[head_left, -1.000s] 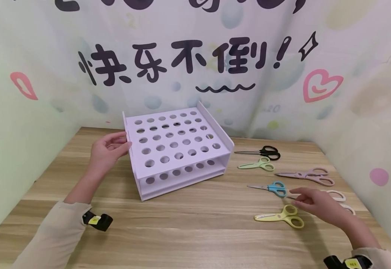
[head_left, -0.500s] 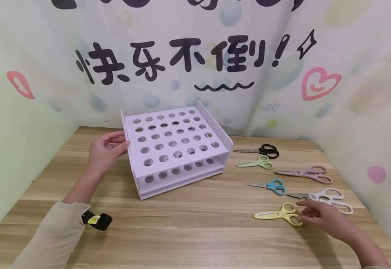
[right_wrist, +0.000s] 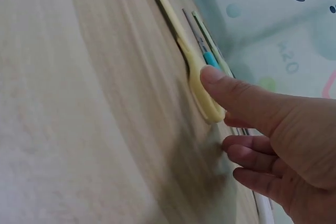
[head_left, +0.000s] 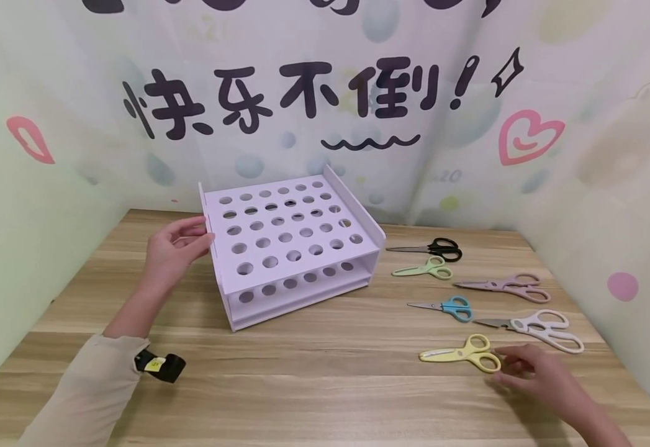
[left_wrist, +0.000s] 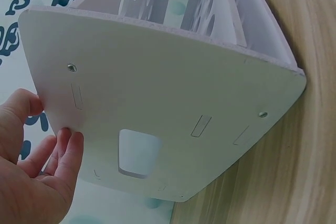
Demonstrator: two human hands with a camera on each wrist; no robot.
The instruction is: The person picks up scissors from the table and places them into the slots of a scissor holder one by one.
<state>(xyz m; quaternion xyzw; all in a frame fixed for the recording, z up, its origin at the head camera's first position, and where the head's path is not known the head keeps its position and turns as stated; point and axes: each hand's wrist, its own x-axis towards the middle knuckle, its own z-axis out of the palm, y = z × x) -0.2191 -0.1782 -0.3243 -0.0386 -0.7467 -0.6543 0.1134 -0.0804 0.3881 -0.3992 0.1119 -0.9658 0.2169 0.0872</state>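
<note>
A pale lilac rack [head_left: 285, 236] with rows of round holes stands in the middle of the table. My left hand [head_left: 176, 248] touches its left side panel [left_wrist: 157, 93]: fingertips lie on the outer face, the thumb at the top edge. Yellow scissors [head_left: 459, 354] lie flat at the front right, handles toward my right hand [head_left: 537, 379]. That hand holds nothing; its loosely bent fingers are right beside the handle loops. In the right wrist view the thumb overlaps the yellow scissors [right_wrist: 194, 72]; whether it touches them I cannot tell.
Behind the yellow scissors lie white scissors [head_left: 526, 325], blue scissors [head_left: 450, 307], mauve scissors [head_left: 506, 285], light green scissors [head_left: 428, 268] and black scissors [head_left: 433, 249]. A printed curtain [head_left: 280, 149] borders the wooden table [head_left: 313, 397] at the back and sides.
My right hand has moved forward-down from above the white scissors to beside the yellow scissors' handles, uncovering the white ones. My left hand stays at the rack. The view has shifted slightly.
</note>
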